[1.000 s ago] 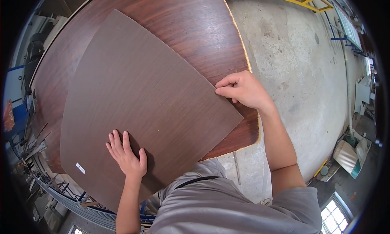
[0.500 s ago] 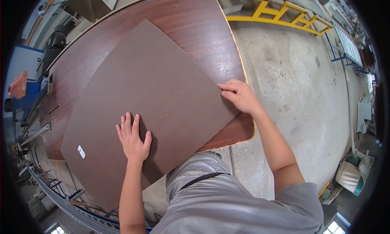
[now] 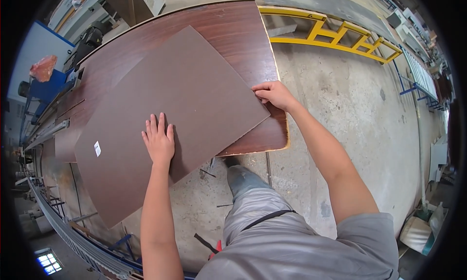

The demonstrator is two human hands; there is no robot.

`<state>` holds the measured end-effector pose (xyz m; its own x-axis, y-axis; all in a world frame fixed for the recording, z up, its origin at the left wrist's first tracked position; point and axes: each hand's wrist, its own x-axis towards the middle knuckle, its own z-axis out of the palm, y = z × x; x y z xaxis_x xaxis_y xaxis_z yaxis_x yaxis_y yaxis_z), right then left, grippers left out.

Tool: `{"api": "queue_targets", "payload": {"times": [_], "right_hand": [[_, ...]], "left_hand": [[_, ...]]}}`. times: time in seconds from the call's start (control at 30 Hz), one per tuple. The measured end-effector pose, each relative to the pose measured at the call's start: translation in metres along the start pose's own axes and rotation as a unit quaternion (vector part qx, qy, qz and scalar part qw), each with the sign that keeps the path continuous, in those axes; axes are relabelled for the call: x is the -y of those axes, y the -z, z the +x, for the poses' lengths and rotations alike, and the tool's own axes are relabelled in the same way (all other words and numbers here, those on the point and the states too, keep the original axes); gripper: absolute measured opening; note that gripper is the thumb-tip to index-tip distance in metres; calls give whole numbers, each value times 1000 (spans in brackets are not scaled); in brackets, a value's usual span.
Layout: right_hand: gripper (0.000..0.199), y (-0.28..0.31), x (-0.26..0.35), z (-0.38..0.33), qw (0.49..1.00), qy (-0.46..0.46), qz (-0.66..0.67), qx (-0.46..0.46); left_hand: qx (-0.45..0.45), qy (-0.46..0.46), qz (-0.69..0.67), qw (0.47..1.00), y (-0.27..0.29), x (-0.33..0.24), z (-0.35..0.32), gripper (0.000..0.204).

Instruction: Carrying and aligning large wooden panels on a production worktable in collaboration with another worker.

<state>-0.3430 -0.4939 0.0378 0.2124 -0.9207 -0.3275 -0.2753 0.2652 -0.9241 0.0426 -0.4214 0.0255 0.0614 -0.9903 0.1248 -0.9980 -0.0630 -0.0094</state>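
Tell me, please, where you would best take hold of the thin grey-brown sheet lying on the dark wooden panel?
Probably at the near edge of the grey-brown sheet, from below: that part hangs over the dark wooden panel, so fingers can curl under it. The left hand lies flat on top; the right hand is at its right corner.

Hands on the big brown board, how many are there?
2. The left hand lies flat on the brown board near its lower edge; the right hand holds its right corner.

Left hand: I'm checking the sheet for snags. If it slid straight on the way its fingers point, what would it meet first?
Only more bare brown sheet lies ahead of the left hand; past its far edge comes the dark wood-grain tabletop. The way looks free.
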Motion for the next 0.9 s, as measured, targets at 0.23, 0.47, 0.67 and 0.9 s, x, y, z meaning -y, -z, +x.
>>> {"api": "queue_targets", "payload": {"times": [0.23,0.47,0.67,0.9], "right_hand": [[34,9,0,5,994,-14,96,46],[33,20,-12,12,990,9,99,99],[37,34,-24,14,957,-27,220,185],[30,50,-42,6,902,31,395,170]], "left_hand": [[20,95,29,995,-2,-27,-18,51],[17,70,-10,997,6,-129,-34,64],[5,61,-92,994,9,-254,-6,69],[-39,181,-31,982,18,-290,42,59]]}}
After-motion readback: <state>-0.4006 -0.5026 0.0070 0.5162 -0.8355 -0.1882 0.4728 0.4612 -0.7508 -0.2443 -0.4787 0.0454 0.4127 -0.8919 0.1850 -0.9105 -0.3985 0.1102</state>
